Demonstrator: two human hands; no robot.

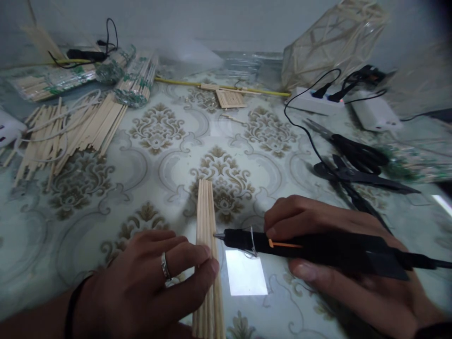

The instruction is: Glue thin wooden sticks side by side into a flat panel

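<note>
Head view shows the left hand (148, 278) pressing flat fingers on the strip of wooden sticks (205, 212) lying mid-table, the right hand (356, 268) wrapped round a black glue gun (310, 247), tip touching the strip's right edge, where firm pressure and a slow, thin bead seem wise.

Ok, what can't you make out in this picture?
Head view:
Stick strip: near end covered by the left hand and cut off at the bottom edge.
Black tool: rear hidden in the right hand; cord leaves the right edge.
Scissors: blurred, number of pairs unclear.
Stick packets: labels too blurred.
</note>
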